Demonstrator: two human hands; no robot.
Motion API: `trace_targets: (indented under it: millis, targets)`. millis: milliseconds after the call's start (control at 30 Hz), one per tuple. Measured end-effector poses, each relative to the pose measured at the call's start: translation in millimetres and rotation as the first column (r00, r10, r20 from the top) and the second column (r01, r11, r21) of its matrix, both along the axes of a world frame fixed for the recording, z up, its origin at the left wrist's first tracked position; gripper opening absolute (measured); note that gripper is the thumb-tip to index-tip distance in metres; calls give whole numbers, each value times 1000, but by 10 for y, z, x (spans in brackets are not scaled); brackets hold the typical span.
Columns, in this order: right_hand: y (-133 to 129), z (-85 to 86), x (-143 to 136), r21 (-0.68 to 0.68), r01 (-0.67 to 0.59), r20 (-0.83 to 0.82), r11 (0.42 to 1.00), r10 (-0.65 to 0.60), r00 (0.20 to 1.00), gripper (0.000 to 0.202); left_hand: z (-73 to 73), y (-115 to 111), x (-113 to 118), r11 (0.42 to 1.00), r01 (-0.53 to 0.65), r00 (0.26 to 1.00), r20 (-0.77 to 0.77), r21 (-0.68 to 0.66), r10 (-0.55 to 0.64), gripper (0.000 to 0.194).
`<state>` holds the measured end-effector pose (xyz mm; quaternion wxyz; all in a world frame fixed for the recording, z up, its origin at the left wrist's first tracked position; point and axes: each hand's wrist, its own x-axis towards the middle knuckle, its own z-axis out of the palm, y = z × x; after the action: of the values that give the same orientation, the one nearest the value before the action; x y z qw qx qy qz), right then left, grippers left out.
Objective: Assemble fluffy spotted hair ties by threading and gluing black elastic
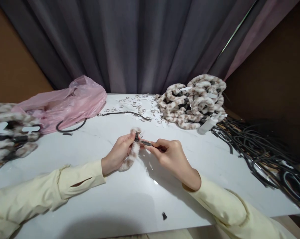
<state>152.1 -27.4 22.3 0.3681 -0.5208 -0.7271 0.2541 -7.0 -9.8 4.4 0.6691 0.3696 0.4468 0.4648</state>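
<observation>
Just left of the table's middle, my left hand is closed around a fluffy white-and-brown strip. A short black piece shows at the strip's upper part, between my thumb and fingers. My right hand pinches a slim dark tool that looks like a small blade or tweezers. Its tip points left and meets or nearly meets the black piece; contact is hard to tell. My right fingers hide the tool's rear end. A small black scrap lies near the table's front edge.
Fluffy rings are heaped at the back right beside a small translucent bottle. Black tubes pile up on the right. Small metal rings lie scattered behind a black cord. A pink bag and more fluffy rings are left.
</observation>
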Motion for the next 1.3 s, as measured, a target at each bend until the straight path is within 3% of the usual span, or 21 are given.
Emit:
trace_targets:
  millis: [367,567,1000,1200,1300]
  targets:
    - [8,17,2,-37,16,35,999,-14,999,24,-7,10,0,1000,11,1000,14,7,-11,44]
    - [-13,-9,-2,105,19,68,994,-26,997,32,52,9,11,1000,25,999,24,-13,-25,39]
    - [-50,-77,-28,236,-31,87,971,11,996,29,14,13,13,1000,13,999,51,-9,-13,40]
    - [-69,-149,-28,353,-113,192,929,47,980,22,21,-1,21,999,32,999,42,11,-32,41]
    - [-44,-135,-8,314,-153,271,937,66,960,21,-12,9,13,1000,11,998,59,3,-12,39]
